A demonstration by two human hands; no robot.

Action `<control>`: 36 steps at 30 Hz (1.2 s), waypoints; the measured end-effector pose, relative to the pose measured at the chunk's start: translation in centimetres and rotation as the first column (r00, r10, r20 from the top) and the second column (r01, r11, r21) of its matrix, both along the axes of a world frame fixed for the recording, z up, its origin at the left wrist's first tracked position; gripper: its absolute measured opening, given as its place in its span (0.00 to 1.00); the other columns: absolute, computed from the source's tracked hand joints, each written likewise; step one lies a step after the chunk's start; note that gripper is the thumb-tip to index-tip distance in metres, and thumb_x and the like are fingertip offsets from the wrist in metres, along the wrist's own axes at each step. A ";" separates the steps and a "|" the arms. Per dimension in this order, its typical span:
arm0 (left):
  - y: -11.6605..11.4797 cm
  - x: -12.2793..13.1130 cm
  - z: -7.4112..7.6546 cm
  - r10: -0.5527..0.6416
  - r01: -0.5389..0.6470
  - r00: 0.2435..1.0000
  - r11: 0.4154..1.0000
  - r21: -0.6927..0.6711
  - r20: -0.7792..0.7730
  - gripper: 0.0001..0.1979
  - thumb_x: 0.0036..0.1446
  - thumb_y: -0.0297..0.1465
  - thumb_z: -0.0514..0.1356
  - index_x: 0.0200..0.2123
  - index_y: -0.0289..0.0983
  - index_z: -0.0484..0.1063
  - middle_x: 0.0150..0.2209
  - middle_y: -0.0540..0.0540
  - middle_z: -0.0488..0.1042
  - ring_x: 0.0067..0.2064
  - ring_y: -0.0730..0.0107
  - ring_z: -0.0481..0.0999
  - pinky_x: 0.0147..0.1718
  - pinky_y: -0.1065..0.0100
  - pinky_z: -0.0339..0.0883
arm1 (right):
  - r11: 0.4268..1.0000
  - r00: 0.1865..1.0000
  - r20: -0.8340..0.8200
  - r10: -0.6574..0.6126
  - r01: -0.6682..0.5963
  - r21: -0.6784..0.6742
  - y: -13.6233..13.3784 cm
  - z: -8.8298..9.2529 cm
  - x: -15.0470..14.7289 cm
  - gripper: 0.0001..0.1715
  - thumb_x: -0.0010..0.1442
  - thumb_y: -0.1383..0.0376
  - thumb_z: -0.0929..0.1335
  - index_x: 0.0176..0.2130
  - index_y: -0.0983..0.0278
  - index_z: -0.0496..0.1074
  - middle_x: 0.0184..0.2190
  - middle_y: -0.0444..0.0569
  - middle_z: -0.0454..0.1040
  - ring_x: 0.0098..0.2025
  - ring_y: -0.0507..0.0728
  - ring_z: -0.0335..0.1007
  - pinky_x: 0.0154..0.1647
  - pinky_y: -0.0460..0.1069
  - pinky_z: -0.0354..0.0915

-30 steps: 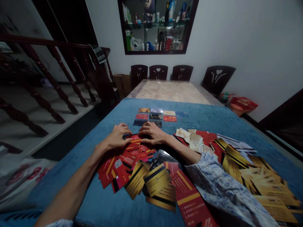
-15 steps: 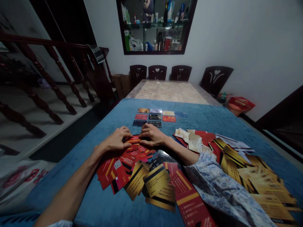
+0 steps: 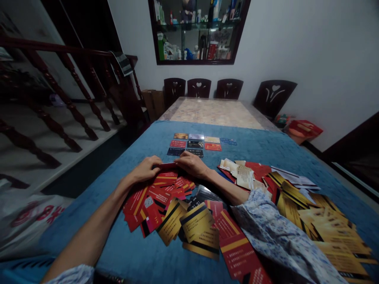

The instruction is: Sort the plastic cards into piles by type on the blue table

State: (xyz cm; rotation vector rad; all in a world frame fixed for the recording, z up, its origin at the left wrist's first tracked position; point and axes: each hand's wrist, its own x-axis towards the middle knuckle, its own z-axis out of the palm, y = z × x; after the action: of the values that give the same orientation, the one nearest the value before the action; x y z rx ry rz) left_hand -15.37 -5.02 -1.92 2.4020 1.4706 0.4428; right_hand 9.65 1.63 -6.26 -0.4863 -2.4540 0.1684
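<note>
Between my two hands a red card stack (image 3: 167, 166) is held up on edge, just above the blue cloth. My left hand (image 3: 146, 168) grips its left end, and my right hand (image 3: 191, 162) pinches its right end. Below them lies a loose pile of red cards (image 3: 160, 193). Gold cards (image 3: 197, 225) are nearer to me, with more red cards (image 3: 237, 252) by my right sleeve. Beyond my hands, rows of laid-out cards (image 3: 194, 144) rest flat on the cloth, their nearest row close to my right fingers.
On the right side of the table spreads a large heap of gold cards (image 3: 328, 225), with cream cards (image 3: 244, 176) at its far end. Dark chairs (image 3: 199, 87) stand behind the table. A white plastic bag (image 3: 29, 221) is at the lower left.
The red cards between my hands have been lifted and tilted from lying over the pile to standing on edge. My fingers have closed round their ends.
</note>
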 end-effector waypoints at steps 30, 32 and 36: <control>0.4 -0.1 -1.8 0.057 -0.080 0.981 0.990 0.120 0.187 0.22 0.57 0.29 0.55 0.55 0.38 0.72 0.48 0.44 0.81 0.48 0.61 0.81 0.52 0.60 0.73 | 0.997 0.999 0.027 -0.037 0.035 0.074 0.9 -1.2 0.1 0.27 0.65 0.71 0.65 0.63 0.67 0.67 0.45 0.59 0.77 0.47 0.62 0.64 0.50 0.58 0.67; 0.4 0.0 -2.0 0.050 -0.076 0.981 0.988 0.136 0.189 0.22 0.57 0.30 0.55 0.55 0.37 0.71 0.50 0.43 0.81 0.49 0.60 0.81 0.53 0.59 0.73 | 0.996 0.998 0.050 -0.031 0.027 0.089 0.8 -1.1 0.1 0.29 0.65 0.71 0.66 0.64 0.67 0.66 0.45 0.60 0.76 0.47 0.62 0.63 0.50 0.59 0.66; 0.5 0.1 -2.4 0.036 -0.063 0.986 0.985 0.162 0.165 0.23 0.58 0.29 0.54 0.57 0.38 0.71 0.51 0.43 0.80 0.51 0.60 0.80 0.55 0.59 0.72 | 0.993 0.996 0.075 -0.040 0.031 0.118 0.7 -0.9 0.1 0.29 0.66 0.67 0.66 0.65 0.67 0.64 0.44 0.59 0.75 0.47 0.63 0.62 0.50 0.60 0.65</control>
State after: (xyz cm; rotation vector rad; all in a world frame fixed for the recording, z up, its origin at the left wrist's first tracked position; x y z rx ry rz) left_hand -15.22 -4.51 -4.29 2.3920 1.4774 0.7822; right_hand 9.77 2.31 -7.15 -0.4933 -2.5110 -0.0087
